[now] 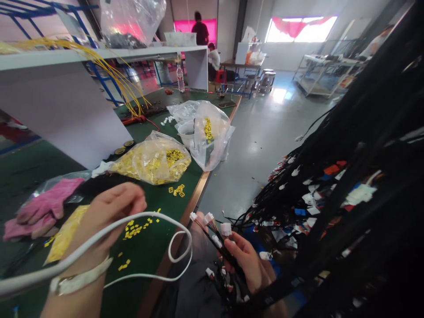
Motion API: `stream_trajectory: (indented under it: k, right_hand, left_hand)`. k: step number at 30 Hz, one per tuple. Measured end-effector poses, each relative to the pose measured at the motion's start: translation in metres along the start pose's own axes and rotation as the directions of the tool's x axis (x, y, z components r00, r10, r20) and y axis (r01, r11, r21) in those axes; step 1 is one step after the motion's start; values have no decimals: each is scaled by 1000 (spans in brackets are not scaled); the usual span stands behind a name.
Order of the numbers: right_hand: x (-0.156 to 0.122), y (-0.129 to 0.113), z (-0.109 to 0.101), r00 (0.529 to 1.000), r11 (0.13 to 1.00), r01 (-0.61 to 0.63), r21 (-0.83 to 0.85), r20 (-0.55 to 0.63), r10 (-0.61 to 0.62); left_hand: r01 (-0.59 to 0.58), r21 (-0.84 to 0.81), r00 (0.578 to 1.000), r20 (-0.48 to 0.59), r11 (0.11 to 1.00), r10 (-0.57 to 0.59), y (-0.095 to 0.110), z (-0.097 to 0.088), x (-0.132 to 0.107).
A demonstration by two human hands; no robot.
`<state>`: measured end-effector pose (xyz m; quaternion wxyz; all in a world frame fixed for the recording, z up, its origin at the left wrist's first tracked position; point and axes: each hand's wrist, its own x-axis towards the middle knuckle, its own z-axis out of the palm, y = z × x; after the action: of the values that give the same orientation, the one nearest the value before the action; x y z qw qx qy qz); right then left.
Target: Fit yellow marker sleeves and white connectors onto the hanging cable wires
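Note:
My left hand [115, 210] is over the green tabletop, its fingers curled together; whatever they may hold is hidden. Beside it lie small loose yellow pieces [132, 229] and a bag of larger yellow clips [159, 159]. My right hand [247, 258] is closed around a black-sleeved wire harness [228, 256]. Several white plug connectors [226, 229] stick up from the harness near my thumb and fingers. A white cable [132, 218] loops across the view in front of my left wrist.
Pink gloves [49, 205] lie at left. An upright bag with yellow pieces [210, 132] leans by a white tub [186, 131]. Black harnesses [331, 145] with many connectors hang at right. A white shelf [62, 97] stands over the table. People [200, 33] are in the background.

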<state>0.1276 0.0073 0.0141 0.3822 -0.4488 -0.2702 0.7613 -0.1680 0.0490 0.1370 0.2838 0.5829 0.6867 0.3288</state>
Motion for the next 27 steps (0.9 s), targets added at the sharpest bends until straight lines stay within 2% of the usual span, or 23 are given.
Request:
stream_trajectory:
  k: [2,3,4,7,10,13,20,27]
  right_hand:
    - [-1,-1,1,999,1000,-11,-12,40,12]
    - [-2,-2,1,998,1000,-24,-9,51,25]
    - [-3,-1,0,998,999,-36,-4,57,36]
    - [-5,2,-3,997,999,-39,-4,66,39]
    - [-5,7,-6,995,1000,-16,-17,97,18]
    - [-4,10,-7,994,1000,-21,-10,110,22]
    - [-3,11,-8,992,998,-58,5,117,57]
    - [-3,11,-10,986,997,-73,13,148,70]
  left_hand:
    - [-23,106,994,-108,994,34,-8,14,17]
    - [-52,228,985,-151,972,88,-14,24,25]
    - [-105,359,976,-143,927,166,-22,34,34]
    - [-306,565,931,9,766,366,-49,60,55]
    - [-359,663,914,109,657,390,-73,77,66]
    - [-365,705,915,152,608,373,-85,82,68]
    - [-376,694,916,179,614,359,-85,79,69]
    - [-335,624,941,178,706,289,-77,73,63]
